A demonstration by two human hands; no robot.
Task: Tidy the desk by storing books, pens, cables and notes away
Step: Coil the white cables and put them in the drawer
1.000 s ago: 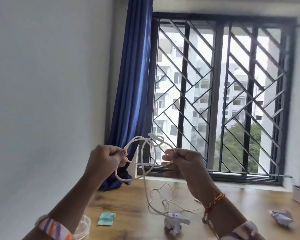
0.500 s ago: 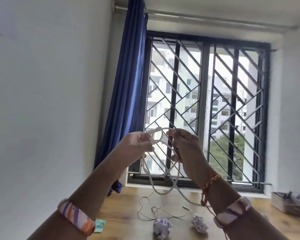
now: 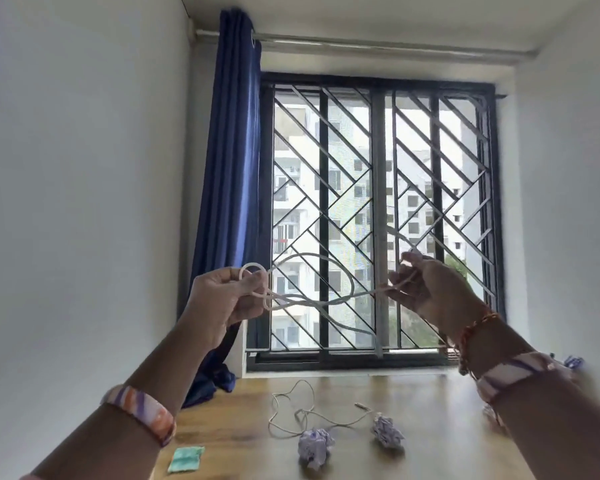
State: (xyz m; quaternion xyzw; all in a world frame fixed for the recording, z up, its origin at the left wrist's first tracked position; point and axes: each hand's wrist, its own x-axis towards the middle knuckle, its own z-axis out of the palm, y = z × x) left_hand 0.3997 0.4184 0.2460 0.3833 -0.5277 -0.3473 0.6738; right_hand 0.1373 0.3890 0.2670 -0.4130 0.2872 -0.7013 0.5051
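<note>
I hold a white cable [image 3: 329,299] up in front of the window, stretched between both hands with loops in it. My left hand [image 3: 222,299] grips a small loop of it at the left. My right hand [image 3: 426,289] pinches the other end at the right, fingers curled round the strand. A second, thinner white cable [image 3: 305,415] lies loosely tangled on the wooden desk [image 3: 430,410] below. Two crumpled paper balls [image 3: 314,446] [image 3: 387,431] lie on the desk in front of that cable.
A small teal packet [image 3: 186,459] lies at the desk's front left. A blue curtain [image 3: 231,202] hangs at the left of the barred window [image 3: 378,220], its end resting on the desk. Another crumpled paper [image 3: 574,362] shows behind my right sleeve.
My hands have moved apart, pulling the cable from a bunched coil into a wide stretched loop. The camera has tilted upward, so the desk shows lower in view.
</note>
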